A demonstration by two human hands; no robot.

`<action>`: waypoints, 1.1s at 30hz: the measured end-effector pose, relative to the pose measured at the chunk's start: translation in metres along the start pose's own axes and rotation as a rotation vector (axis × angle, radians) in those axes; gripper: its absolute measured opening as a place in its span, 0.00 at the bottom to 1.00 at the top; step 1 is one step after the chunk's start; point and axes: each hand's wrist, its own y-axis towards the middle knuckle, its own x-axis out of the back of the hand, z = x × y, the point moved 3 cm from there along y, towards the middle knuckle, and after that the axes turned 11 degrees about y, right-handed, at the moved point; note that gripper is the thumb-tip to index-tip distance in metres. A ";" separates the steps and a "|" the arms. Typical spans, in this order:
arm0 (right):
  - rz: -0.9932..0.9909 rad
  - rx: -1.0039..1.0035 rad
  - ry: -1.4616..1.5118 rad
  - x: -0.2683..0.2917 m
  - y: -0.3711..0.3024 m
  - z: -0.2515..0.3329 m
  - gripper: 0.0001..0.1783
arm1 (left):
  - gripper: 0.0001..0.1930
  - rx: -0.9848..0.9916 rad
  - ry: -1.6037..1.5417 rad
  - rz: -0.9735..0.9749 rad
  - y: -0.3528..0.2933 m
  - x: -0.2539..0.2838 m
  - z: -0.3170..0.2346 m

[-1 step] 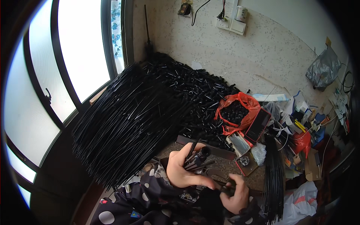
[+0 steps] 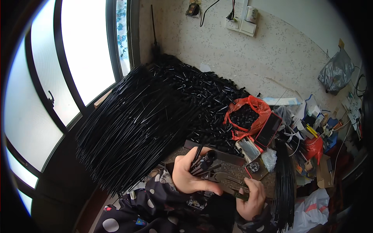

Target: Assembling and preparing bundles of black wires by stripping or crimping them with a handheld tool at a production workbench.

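Observation:
My left hand [image 2: 189,174], palm up, is closed round a bunch of short black rods and tubes [image 2: 203,165]. One wider tube in it shows a round open end. Beside its fingertips lies a plier-like tool [image 2: 225,176] with curved, spread handles, one of them olive green. My right hand [image 2: 251,199] is closed on the handle end of this tool. Its working end is hidden among the black pieces near my left hand. The tool's exact kind is hard to make out.
A large sheaf of thin black rods [image 2: 128,128] lies at the left, before a heap of short black tubes [image 2: 202,89]. A red plastic bag [image 2: 258,112] of small black parts, a phone [image 2: 268,130] and another rod bundle [image 2: 284,186] are at the right.
My right hand has shifted slightly right and down, and the tool's handles stand more plainly in view. My left hand keeps its grip with little movement.

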 end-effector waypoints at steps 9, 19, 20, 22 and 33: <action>0.045 -0.030 -0.195 -0.001 0.010 0.007 0.27 | 0.44 -0.021 -0.047 0.063 0.001 0.007 -0.002; 0.311 -0.212 0.333 -0.001 0.002 -0.005 0.22 | 0.50 -0.161 -0.092 0.122 0.005 0.010 -0.001; 0.301 -0.211 0.347 -0.006 0.002 0.002 0.22 | 0.48 -0.103 -0.091 0.141 0.006 0.009 0.000; -0.413 0.291 -0.604 -0.005 0.002 0.042 0.19 | 0.43 0.014 -0.090 0.179 0.008 0.004 0.005; -0.068 0.141 0.054 -0.010 0.001 0.023 0.17 | 0.31 -0.020 -0.031 0.143 0.011 0.010 -0.017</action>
